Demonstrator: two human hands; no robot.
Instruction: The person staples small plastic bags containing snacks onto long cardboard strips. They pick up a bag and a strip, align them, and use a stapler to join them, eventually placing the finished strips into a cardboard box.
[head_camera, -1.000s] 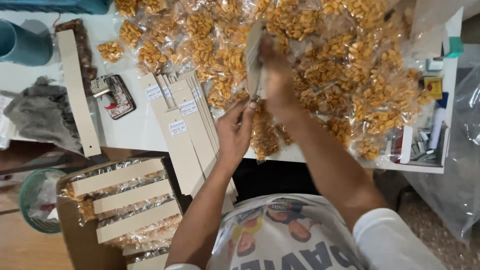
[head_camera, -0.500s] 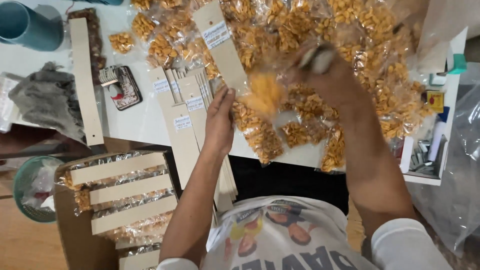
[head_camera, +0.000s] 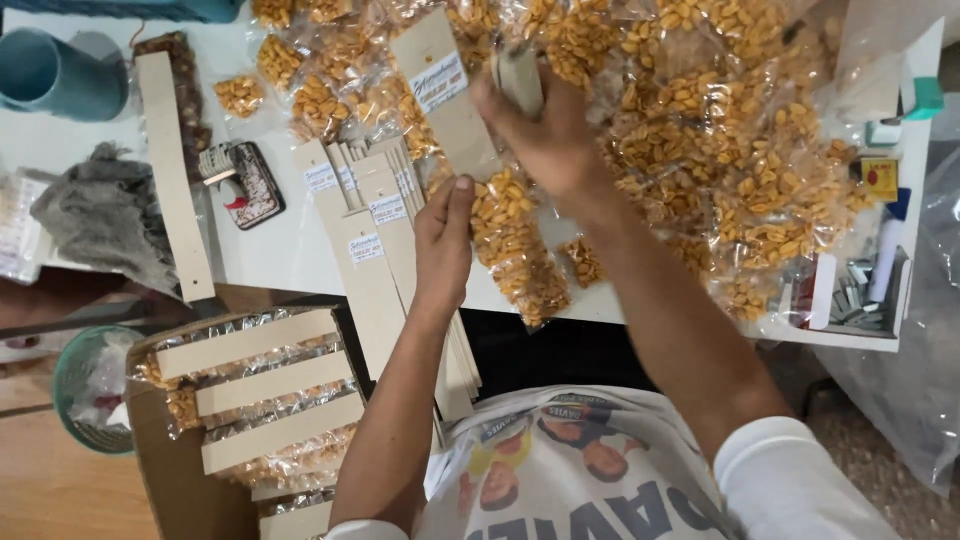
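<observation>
My left hand (head_camera: 445, 240): pinches the low end of a long card strip (head_camera: 445, 95).
My right hand (head_camera: 545, 130): closed on a small folded card near the strip's top.
Nut bags (head_camera: 700, 130): piled loose all over the worktop (head_camera: 270, 250) (lots left, I think).
Done: strips with bags lie in the brown box (head_camera: 170, 460).
Spare strips (head_camera: 375, 250): stacked by my left hand.

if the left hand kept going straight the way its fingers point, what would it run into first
The left hand points up the table at the cardboard strip it already touches at the lower end. Beyond that lie the clear bags of nuts, though depth is hard to judge.
</observation>
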